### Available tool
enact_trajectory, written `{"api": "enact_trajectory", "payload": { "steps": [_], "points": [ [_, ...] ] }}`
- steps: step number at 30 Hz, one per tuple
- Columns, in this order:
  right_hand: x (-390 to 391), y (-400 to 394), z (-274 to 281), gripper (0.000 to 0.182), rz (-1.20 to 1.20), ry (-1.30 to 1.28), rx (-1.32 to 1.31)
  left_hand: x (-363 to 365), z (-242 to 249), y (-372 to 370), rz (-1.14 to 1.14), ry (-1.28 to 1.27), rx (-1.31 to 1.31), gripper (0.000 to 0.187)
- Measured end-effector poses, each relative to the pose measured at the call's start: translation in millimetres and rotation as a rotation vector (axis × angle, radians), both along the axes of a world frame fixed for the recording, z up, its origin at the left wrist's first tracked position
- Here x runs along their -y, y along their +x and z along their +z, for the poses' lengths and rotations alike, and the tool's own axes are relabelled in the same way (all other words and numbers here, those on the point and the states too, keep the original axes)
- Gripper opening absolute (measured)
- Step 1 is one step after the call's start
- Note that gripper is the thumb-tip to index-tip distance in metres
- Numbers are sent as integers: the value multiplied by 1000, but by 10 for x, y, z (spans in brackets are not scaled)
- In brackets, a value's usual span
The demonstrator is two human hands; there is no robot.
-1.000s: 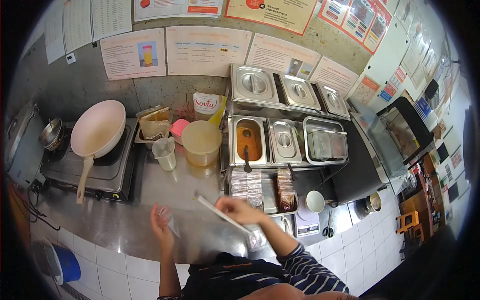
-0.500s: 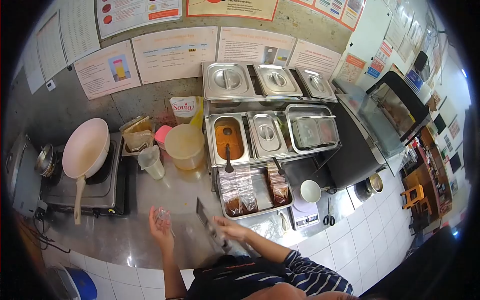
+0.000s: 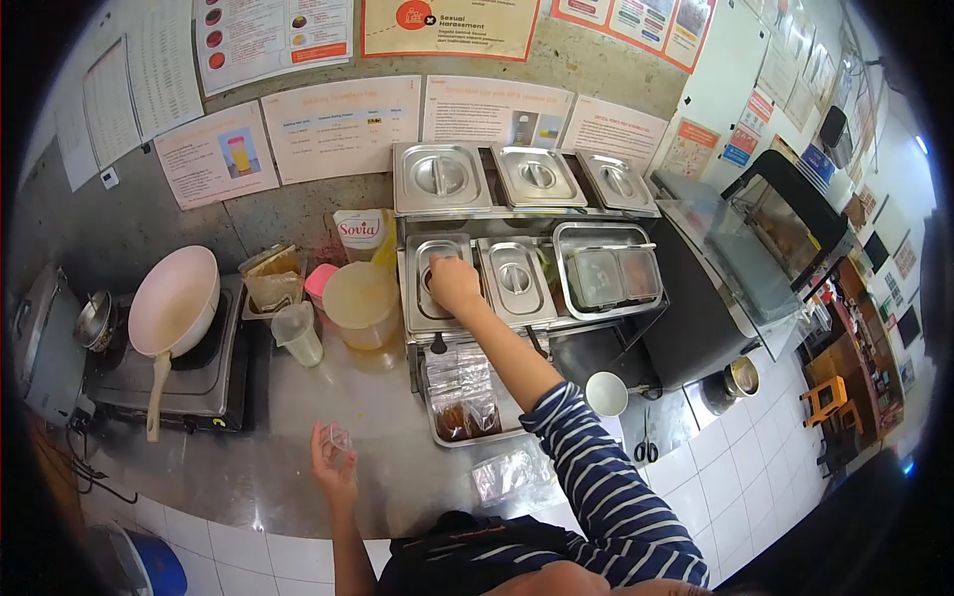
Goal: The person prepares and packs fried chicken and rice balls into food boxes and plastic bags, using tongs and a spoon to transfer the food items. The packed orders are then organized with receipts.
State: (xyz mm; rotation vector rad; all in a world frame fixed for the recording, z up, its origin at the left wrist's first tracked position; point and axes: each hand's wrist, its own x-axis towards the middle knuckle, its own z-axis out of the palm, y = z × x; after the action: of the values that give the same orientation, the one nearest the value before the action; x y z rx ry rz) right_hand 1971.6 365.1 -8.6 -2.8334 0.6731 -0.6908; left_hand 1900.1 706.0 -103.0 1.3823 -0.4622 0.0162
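My right hand (image 3: 455, 286) is closed at the middle of a steel pan lid (image 3: 423, 312), which lies over the left pan in the middle row of the rack. The fingers hide the lid's handle. A black ladle handle (image 3: 438, 344) sticks out at that pan's front edge, and the sauce inside is covered from view. Over the worktop, my left hand (image 3: 334, 473) holds a small clear plastic cup (image 3: 339, 440) between curled fingers. Beside the right pan stands another lidded steel pan (image 3: 514, 281).
A tray (image 3: 442, 431) of sachets sits below the rack. Right of it are a white bowl (image 3: 606, 393) and scissors (image 3: 646, 450). To the left stand a jug (image 3: 298, 338), a large tub (image 3: 361, 303) and a pan (image 3: 177, 298) on a stove, its handle pointing towards me.
My right hand has carried the lid from above the worktop up to the rack, and it now covers the pan of orange sauce. My left hand stays low with the clear cup.
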Motion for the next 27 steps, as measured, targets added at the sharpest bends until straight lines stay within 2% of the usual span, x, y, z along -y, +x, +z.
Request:
{"api": "enact_trajectory", "payload": {
  "steps": [3, 4, 6, 8, 11, 13, 15, 17, 18, 19, 20, 21, 22, 23, 24, 25, 26, 27],
  "points": [
    [-52, -272, 290, 15, -3, 85, 27, -16, -40, -41, 28, 9, 4, 76],
    [70, -346, 288, 17, -23, 95, 113, -34, -65, -44, 60, 19, 8, 76],
    [316, -584, 270, 20, -319, 31, 95, -53, -97, -75, 94, 39, -1, 75],
    [591, -768, 128, 22, -435, 23, 130, -42, -81, -93, 162, 48, 16, 75],
    [758, -839, -13, 22, -387, 75, -70, -49, -148, -90, 84, 82, -51, 70],
    [684, -972, 142, 21, -362, 63, 41, 35, -23, -132, 84, 94, -38, 71],
    [391, -1271, 561, 20, -211, 97, 183, 93, 28, -120, 100, 92, -14, 72],
    [-91, -1647, 937, 20, 99, 428, 298, 81, 28, -49, 181, 125, 64, 69],
    [-327, -1787, 945, 20, 252, 614, 365, 89, 39, -19, 180, 128, 61, 69],
    [-508, -1892, 798, 21, 437, 684, 302, 99, 60, 13, 271, 199, 115, 64],
    [-757, -1967, 618, 20, 482, 850, 190, 104, 80, 46, 362, 268, 171, 60],
    [-976, -1969, 234, 20, 640, 1030, 209, 88, 97, 84, 361, 268, 171, 60],
    [-1170, -1962, -109, 18, 718, 1210, 109, 67, 116, 128, 475, 393, 242, 57],
    [-1369, -1926, -632, 20, 689, 1513, -11, 52, 139, 159, 589, 520, 313, 54],
    [-1547, -1914, -1020, 27, 528, 1712, -111, 45, 169, 180, 591, 520, 316, 54],
    [-1684, -1913, -1293, 36, 354, 1903, -211, 37, 206, 203, 618, 532, 280, 53],
    [-1755, -1906, -1447, 36, 359, 1904, -205, 46, 232, 224, 646, 542, 245, 51],
    [-1802, -1895, -1558, 44, 223, 2182, -196, 58, 242, 236, 645, 541, 252, 51]
  ]
}}
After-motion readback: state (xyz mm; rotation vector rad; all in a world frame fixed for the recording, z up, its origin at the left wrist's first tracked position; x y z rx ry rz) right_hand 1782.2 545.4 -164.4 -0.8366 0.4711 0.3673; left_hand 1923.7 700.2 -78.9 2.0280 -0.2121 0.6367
